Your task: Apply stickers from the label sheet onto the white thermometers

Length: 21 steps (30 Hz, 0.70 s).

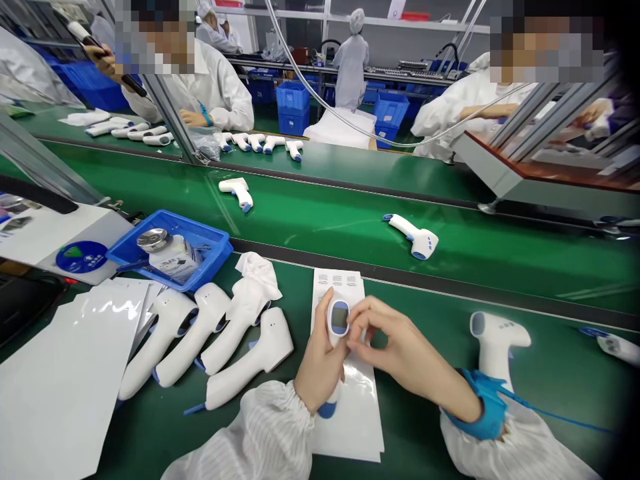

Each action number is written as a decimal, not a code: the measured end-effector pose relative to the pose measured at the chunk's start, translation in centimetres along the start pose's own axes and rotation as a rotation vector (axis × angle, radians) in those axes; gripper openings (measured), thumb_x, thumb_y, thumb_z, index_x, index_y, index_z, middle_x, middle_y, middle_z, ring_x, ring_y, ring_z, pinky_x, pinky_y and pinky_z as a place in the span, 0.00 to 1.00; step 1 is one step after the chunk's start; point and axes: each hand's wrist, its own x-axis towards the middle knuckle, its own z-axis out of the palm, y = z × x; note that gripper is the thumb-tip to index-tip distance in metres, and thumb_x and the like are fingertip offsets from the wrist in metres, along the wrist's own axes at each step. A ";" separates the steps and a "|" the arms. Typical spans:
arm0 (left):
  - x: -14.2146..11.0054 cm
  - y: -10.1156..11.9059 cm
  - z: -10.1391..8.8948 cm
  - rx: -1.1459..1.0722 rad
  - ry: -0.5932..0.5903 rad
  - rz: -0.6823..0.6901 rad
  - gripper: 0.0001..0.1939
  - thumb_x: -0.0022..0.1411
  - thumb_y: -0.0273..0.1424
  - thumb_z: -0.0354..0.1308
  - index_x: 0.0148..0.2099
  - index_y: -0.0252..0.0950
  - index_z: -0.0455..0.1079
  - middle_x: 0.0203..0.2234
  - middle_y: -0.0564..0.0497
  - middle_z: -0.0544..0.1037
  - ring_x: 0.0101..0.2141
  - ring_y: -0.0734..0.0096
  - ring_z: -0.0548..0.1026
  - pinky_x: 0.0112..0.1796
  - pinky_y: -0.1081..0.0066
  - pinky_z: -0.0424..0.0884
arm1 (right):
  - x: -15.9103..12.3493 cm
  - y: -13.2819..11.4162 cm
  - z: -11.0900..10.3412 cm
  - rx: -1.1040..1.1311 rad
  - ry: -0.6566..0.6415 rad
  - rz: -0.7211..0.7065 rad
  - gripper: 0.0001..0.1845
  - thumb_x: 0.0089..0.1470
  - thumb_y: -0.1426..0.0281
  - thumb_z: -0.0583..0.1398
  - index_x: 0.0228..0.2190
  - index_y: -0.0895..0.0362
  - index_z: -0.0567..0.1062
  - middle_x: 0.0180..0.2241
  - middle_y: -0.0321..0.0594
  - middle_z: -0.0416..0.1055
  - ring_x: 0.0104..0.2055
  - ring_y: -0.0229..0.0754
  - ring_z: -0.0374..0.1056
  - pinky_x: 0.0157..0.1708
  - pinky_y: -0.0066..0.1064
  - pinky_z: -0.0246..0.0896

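My left hand [323, 370] is wrapped round the handle of a white and blue infrared thermometer [331, 312], its grey screen facing me. At the right edge of the thermometer's head, my right hand [385, 333] has thumb and fingers pinched together; what they hold, if anything, is hidden. A blue band circles the right wrist. Beneath both hands lies a sheet of printed labels [350, 427] on white paper. Several more thermometers [255, 360] lie side by side to the left, one with a crumpled white cloth [257, 273] at its far end.
A blue tray [210, 263] holds a bottle with a metal cap. White sheets [65, 380] lie at the left. Another thermometer [495, 340] is at the right. On the green conveyor belt [320, 217] lie two thermometers. Co-workers in white sit across it.
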 end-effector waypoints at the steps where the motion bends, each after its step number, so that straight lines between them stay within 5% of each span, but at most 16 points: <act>1: -0.1 0.1 0.1 -0.012 -0.008 -0.027 0.36 0.64 0.39 0.54 0.69 0.53 0.42 0.63 0.44 0.58 0.24 0.79 0.70 0.19 0.76 0.67 | 0.6 -0.1 0.0 -0.043 0.072 -0.018 0.07 0.51 0.78 0.60 0.26 0.54 0.71 0.40 0.38 0.71 0.42 0.41 0.69 0.40 0.31 0.65; 5: -0.1 0.4 0.3 -0.025 0.032 -0.085 0.36 0.64 0.37 0.55 0.69 0.53 0.43 0.60 0.44 0.63 0.18 0.86 0.64 0.16 0.77 0.64 | 2.4 0.1 -0.2 -0.079 0.153 -0.031 0.07 0.50 0.77 0.60 0.25 0.53 0.71 0.43 0.38 0.72 0.46 0.43 0.69 0.47 0.35 0.63; 15: -0.2 0.9 0.6 -0.049 0.065 -0.083 0.37 0.62 0.33 0.56 0.69 0.49 0.45 0.65 0.43 0.56 0.27 0.75 0.73 0.15 0.78 0.63 | 3.4 -0.2 -0.2 -0.036 0.185 0.031 0.07 0.48 0.77 0.60 0.23 0.54 0.71 0.36 0.36 0.76 0.41 0.43 0.72 0.44 0.34 0.63; 21: -0.2 1.2 0.7 -0.033 0.051 -0.080 0.37 0.62 0.30 0.54 0.69 0.52 0.44 0.66 0.45 0.54 0.21 0.83 0.67 0.15 0.78 0.63 | 3.7 -0.4 -0.3 -0.039 0.171 0.057 0.07 0.48 0.77 0.60 0.22 0.54 0.70 0.34 0.34 0.75 0.39 0.41 0.71 0.42 0.33 0.63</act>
